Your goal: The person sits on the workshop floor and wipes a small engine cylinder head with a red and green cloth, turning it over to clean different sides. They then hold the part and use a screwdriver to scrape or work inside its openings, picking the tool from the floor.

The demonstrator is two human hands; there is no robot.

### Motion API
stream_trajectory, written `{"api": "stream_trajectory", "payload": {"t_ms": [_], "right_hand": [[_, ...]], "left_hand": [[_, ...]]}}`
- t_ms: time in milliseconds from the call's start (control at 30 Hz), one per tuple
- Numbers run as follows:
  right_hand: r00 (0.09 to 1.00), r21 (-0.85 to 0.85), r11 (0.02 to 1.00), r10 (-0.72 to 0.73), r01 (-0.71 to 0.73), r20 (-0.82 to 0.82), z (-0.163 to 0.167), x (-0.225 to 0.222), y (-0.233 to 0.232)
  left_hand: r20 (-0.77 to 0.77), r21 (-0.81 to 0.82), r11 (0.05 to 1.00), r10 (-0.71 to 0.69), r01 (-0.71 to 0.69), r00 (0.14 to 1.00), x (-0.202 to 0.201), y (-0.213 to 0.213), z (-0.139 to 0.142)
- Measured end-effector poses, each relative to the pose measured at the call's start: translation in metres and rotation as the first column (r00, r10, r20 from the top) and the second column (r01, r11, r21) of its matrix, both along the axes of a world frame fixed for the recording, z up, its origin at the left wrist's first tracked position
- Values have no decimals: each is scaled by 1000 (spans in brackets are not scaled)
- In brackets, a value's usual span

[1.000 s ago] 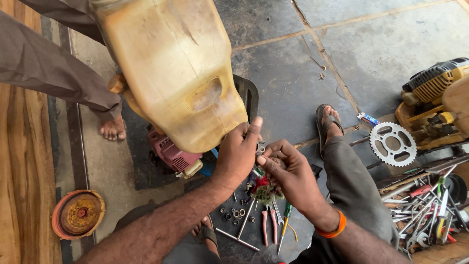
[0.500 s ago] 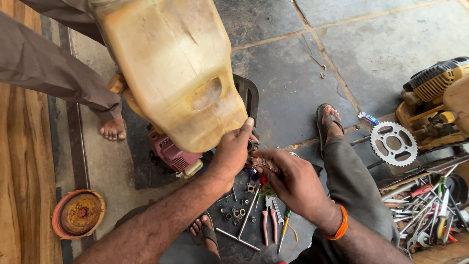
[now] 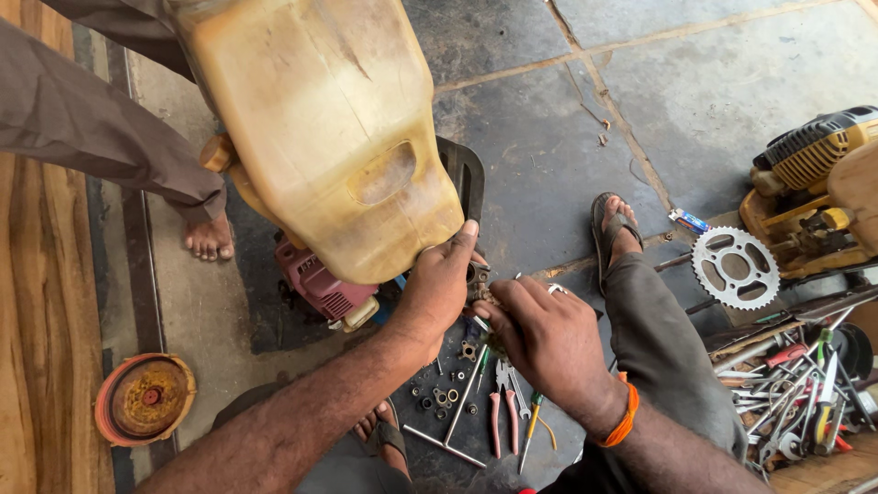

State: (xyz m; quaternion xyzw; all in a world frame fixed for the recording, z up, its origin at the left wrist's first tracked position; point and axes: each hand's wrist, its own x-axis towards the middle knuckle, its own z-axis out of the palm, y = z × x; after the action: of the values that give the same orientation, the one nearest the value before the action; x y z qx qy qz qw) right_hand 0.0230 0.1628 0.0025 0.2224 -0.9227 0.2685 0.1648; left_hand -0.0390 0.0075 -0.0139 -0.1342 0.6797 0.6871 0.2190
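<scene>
While the big yellowed plastic tank (image 3: 320, 128) leans over the red engine (image 3: 315, 284), our left hand (image 3: 439, 288) steadies its lower edge, fingers spread open, thumb up on the tank's face. Our right hand (image 3: 540, 334) is pinched shut on a small metal fitting (image 3: 480, 295) just under the tank's corner, beside the left palm. Judgement: best keep the tank propped firm and work the fitting squarely with fingertips. Pliers (image 3: 501, 412) and loose nuts (image 3: 439, 398) lie below on the mat.
</scene>
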Motion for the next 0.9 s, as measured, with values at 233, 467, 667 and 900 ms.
{"api": "stream_trajectory", "payload": {"t_ms": [233, 467, 667, 900], "right_hand": [[963, -195, 978, -25, 79, 268, -9, 0, -6], [852, -251, 948, -37, 194, 522, -13, -1, -7], [949, -331, 932, -40, 148, 311, -14, 1, -4], [965, -408, 913, 95, 14, 244, -7, 0, -2]], "left_hand": [[-201, -67, 998, -1, -12, 980, 4, 0, -9], [-394, -127, 991, -6, -48, 919, 1, 2, -15], [-230, -31, 999, -13, 6, 973, -1, 3, -7], [-53, -17, 1000, -12, 12, 999, -4, -3, -2]]}}
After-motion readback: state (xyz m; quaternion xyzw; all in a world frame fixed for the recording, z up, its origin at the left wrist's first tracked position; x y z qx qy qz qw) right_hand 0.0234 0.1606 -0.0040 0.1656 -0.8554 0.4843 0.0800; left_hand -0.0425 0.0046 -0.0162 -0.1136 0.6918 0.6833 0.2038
